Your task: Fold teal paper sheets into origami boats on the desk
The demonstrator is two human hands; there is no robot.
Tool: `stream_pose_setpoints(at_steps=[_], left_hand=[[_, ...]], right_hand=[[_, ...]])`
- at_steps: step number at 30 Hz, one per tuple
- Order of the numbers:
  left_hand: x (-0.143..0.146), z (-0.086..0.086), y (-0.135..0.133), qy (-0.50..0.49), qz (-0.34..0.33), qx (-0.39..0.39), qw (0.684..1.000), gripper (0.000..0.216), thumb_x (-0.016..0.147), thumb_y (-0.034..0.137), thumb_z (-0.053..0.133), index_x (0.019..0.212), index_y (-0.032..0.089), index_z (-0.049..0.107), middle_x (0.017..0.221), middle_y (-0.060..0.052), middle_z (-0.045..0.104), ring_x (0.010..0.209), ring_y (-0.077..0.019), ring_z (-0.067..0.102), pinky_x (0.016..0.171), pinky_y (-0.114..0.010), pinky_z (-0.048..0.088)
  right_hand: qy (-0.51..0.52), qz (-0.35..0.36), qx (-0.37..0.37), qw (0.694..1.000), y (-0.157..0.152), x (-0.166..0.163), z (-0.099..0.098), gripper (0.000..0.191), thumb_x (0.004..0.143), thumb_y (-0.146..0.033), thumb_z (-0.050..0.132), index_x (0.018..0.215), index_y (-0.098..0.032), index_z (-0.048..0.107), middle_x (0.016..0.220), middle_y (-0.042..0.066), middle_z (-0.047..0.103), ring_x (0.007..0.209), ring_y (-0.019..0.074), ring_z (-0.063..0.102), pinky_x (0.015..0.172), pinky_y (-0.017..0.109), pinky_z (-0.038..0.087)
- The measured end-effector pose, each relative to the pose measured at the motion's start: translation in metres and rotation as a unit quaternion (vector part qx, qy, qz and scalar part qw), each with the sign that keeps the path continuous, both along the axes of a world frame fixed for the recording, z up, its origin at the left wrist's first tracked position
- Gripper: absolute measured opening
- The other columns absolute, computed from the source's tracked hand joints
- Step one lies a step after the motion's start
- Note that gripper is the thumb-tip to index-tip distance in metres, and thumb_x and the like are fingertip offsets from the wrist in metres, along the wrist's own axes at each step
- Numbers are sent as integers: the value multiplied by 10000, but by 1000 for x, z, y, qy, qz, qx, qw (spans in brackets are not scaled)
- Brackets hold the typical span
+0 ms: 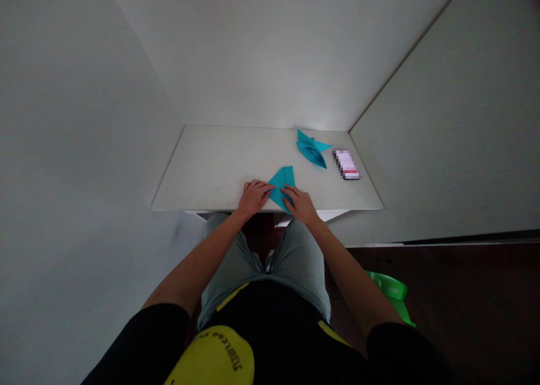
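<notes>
A partly folded sheet of teal paper [283, 181] lies near the front edge of a small white table [211, 166]. My left hand [253, 196] presses on the paper's left corner, fingers bent down onto it. My right hand [299, 203] presses on its lower right part, fingers curled against the sheet. A finished teal paper figure [311, 148] sits farther back on the table, to the right and out of reach of either hand.
A phone [346, 164] with a blurred screen lies at the table's right side, next to the paper figure. White walls close in the table on the left, back and right. A green object [392, 290] sits on the dark floor at my right.
</notes>
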State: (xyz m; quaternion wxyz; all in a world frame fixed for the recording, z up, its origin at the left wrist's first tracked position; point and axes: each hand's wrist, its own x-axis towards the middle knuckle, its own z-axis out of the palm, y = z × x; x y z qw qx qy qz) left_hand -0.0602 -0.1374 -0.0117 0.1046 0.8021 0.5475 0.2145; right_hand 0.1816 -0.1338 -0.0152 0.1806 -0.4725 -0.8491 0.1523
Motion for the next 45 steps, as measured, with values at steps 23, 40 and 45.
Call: stream_pose_setpoints(at_steps=[23,40,45], left_hand=[[11,16,-16,119,-118,-49,985,944,910,766,656,1602,137,532,1666,-229,496,1553,-397,464,1344,-576,229],[2,32,16,159,-164,-109,968,531,1046,480,512,1513,270,651,1646,-112,554,1397,-306,641,1216,-454,457],[3,21,28,106,-131,-84,982,424,1064,363,490,1406,289,729,1475,-84,695,1302,-267,701,1055,-361,569]], right_hand=[[-77,23,-34,996,-34,-5,17,552,1109,-419,483,1613,-195,497,1563,131,646,1269,301,707,1027,421,543],[45,1,83,995,-76,22,2,186,1056,-315,611,1160,-233,742,1170,91,795,1077,274,700,930,421,499],[40,-18,56,997,-72,11,7,387,1086,-334,529,1427,-213,668,1463,127,707,1335,290,638,1111,458,476]])
